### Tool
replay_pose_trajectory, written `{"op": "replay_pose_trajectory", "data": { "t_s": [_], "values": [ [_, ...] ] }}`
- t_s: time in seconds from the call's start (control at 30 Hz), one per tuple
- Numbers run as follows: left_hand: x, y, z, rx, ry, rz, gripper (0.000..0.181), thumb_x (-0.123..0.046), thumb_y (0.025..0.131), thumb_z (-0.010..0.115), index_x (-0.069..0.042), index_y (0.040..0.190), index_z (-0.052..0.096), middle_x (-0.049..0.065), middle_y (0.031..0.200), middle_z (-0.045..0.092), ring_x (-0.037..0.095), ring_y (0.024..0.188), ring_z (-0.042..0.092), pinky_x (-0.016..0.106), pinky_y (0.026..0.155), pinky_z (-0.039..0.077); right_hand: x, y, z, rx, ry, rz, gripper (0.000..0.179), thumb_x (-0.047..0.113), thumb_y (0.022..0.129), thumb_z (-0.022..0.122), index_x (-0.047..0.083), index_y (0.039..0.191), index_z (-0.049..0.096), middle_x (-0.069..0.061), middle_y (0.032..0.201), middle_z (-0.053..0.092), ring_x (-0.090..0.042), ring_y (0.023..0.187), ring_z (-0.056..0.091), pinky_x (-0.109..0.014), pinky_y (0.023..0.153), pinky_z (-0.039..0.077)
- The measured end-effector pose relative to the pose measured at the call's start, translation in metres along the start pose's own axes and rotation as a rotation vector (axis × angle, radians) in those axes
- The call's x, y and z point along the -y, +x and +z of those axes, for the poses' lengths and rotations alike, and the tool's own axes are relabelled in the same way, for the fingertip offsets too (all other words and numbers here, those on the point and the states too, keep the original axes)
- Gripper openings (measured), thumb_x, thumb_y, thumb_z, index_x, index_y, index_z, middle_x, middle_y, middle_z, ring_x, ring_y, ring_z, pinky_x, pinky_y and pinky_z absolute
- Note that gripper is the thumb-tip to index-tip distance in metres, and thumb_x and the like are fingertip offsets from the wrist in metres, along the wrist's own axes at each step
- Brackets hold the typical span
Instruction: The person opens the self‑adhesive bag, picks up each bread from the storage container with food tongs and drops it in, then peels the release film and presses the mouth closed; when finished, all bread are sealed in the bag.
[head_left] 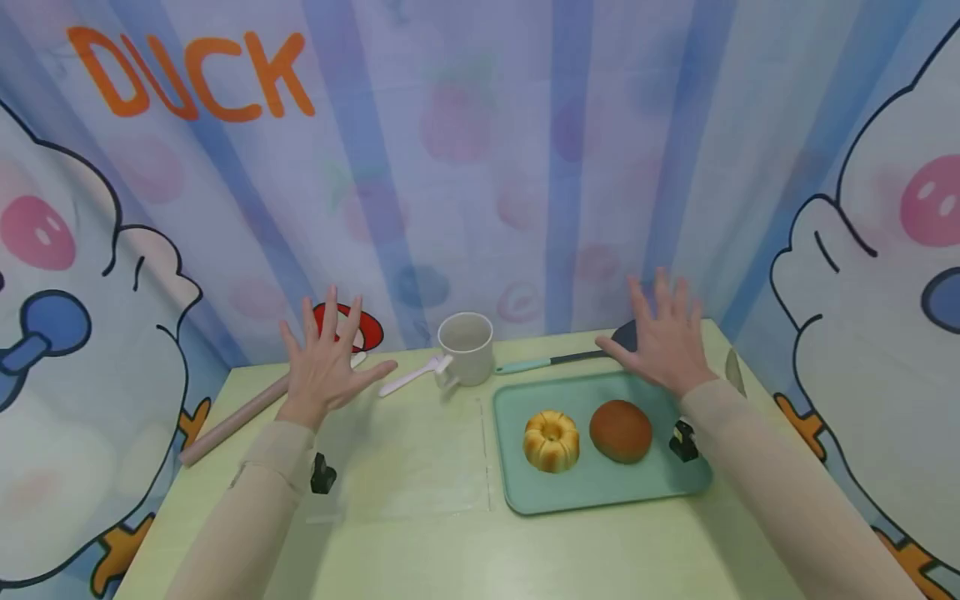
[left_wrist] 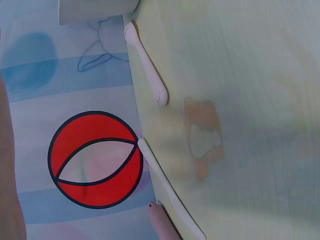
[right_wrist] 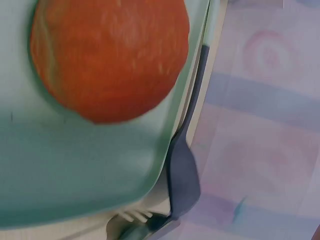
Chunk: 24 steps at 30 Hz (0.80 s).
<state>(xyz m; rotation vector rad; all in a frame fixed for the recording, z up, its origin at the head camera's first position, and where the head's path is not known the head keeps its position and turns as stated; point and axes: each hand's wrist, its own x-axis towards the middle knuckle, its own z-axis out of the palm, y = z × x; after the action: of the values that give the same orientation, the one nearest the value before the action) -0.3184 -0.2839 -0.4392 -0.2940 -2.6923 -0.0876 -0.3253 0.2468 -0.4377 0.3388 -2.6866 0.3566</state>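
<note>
My left hand [head_left: 324,375] is held above the left of the table, fingers spread, holding nothing. Below it lie a pinkish-brown rod [head_left: 232,427] and a slim white utensil [left_wrist: 172,192]. A pale lilac spoon [head_left: 408,379] lies to its right, next to a white mug [head_left: 468,354]. My right hand [head_left: 666,343] spreads its fingers over the back right corner of a mint-green tray [head_left: 600,493], also holding nothing. On the tray are a ring-shaped bun [head_left: 551,450] and a round brown bun [head_left: 621,431]. Behind it lies a turner [right_wrist: 184,175] with a dark head, partly hidden by my hand in the head view.
A metallic utensil [head_left: 734,372] lies by the right table edge. Pale fork tines [right_wrist: 135,215] show beside the tray corner in the right wrist view. A clear sheet [head_left: 420,467] covers part of the tabletop. A printed curtain [head_left: 487,167] stands behind the table.
</note>
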Motion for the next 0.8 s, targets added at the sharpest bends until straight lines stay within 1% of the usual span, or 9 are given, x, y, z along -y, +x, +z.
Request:
{"op": "replay_pose_trajectory", "data": {
  "t_s": [0.07,0.13,0.2,0.3,0.4,0.5,0.6,0.7,0.8],
  "values": [
    [-0.001,-0.002,-0.002,-0.014,-0.005,0.001,0.115,-0.090,0.083,0.052,-0.030,0.170,0.009,0.006,0.177,-0.013,0.054,0.158,-0.004,0.084,0.114,-0.006,0.005,0.000,0.000,-0.005,-0.007,-0.027,0.108,0.071,0.092,0.062,0.018,0.170,0.011,-0.027,0.174,-0.001,-0.060,0.156,0.001,-0.082,0.116,0.011],
    [-0.002,-0.003,-0.004,-0.017,-0.009,0.003,0.115,-0.089,0.083,0.052,-0.030,0.170,0.008,0.006,0.177,-0.014,0.053,0.158,-0.007,0.084,0.114,-0.007,0.011,-0.001,-0.001,-0.009,-0.001,-0.049,0.107,0.070,0.092,0.063,0.019,0.170,0.011,-0.028,0.173,0.002,-0.060,0.155,0.002,-0.082,0.116,0.012],
    [-0.003,-0.006,-0.006,-0.013,-0.008,0.006,0.114,-0.089,0.084,0.052,-0.031,0.170,0.005,0.006,0.176,-0.017,0.053,0.158,-0.009,0.083,0.114,-0.007,0.018,-0.003,-0.003,-0.006,0.011,-0.067,0.107,0.069,0.092,0.064,0.019,0.170,0.010,-0.030,0.173,0.003,-0.060,0.155,0.003,-0.082,0.116,0.013],
    [-0.007,-0.011,-0.010,-0.016,-0.006,0.019,0.113,-0.088,0.085,0.052,-0.033,0.170,0.001,0.007,0.176,-0.017,0.053,0.158,-0.009,0.085,0.114,-0.004,0.029,-0.006,-0.005,0.003,0.051,-0.084,0.106,0.068,0.093,0.064,0.018,0.170,0.010,-0.030,0.173,0.003,-0.058,0.156,0.000,-0.081,0.117,0.011],
    [-0.010,-0.020,-0.011,-0.013,-0.004,0.027,0.112,-0.087,0.086,0.050,-0.035,0.169,-0.003,0.006,0.176,-0.017,0.054,0.158,-0.003,0.086,0.114,0.003,0.047,-0.008,-0.002,0.024,0.084,-0.115,0.104,0.067,0.094,0.063,0.018,0.170,0.012,-0.027,0.174,0.001,-0.056,0.157,0.000,-0.080,0.118,0.011],
    [-0.016,-0.029,-0.010,-0.007,-0.055,0.045,0.110,-0.085,0.087,0.052,-0.035,0.169,-0.001,0.006,0.177,-0.014,0.054,0.158,0.002,0.086,0.113,0.007,0.066,-0.013,0.001,0.059,0.127,-0.161,0.102,0.066,0.096,0.061,0.018,0.170,0.012,-0.022,0.175,-0.002,-0.054,0.158,0.001,-0.079,0.119,0.011],
    [-0.025,-0.036,-0.009,0.003,-0.136,0.070,0.107,-0.080,0.089,0.057,-0.033,0.170,0.005,0.007,0.178,-0.007,0.053,0.159,0.007,0.085,0.114,0.009,0.087,-0.020,0.003,0.107,0.187,-0.209,0.100,0.065,0.098,0.060,0.019,0.170,0.009,-0.020,0.176,-0.003,-0.050,0.160,0.001,-0.076,0.121,0.011],
    [-0.033,-0.043,-0.007,0.008,-0.208,0.103,0.104,-0.076,0.091,0.059,-0.030,0.170,0.010,0.011,0.177,0.006,0.050,0.158,0.016,0.083,0.116,0.013,0.109,-0.027,0.005,0.143,0.251,-0.259,0.097,0.063,0.099,0.060,0.020,0.170,0.010,-0.020,0.176,0.000,-0.047,0.160,0.000,-0.074,0.123,0.012],
    [-0.041,-0.049,-0.005,0.010,-0.257,0.136,0.099,-0.077,0.093,0.053,-0.029,0.170,0.014,0.013,0.176,0.016,0.043,0.157,0.026,0.078,0.118,0.020,0.132,-0.031,0.008,0.164,0.307,-0.312,0.093,0.059,0.101,0.060,0.020,0.170,0.014,-0.018,0.176,0.004,-0.044,0.161,0.002,-0.070,0.125,0.013]
  ]
}}
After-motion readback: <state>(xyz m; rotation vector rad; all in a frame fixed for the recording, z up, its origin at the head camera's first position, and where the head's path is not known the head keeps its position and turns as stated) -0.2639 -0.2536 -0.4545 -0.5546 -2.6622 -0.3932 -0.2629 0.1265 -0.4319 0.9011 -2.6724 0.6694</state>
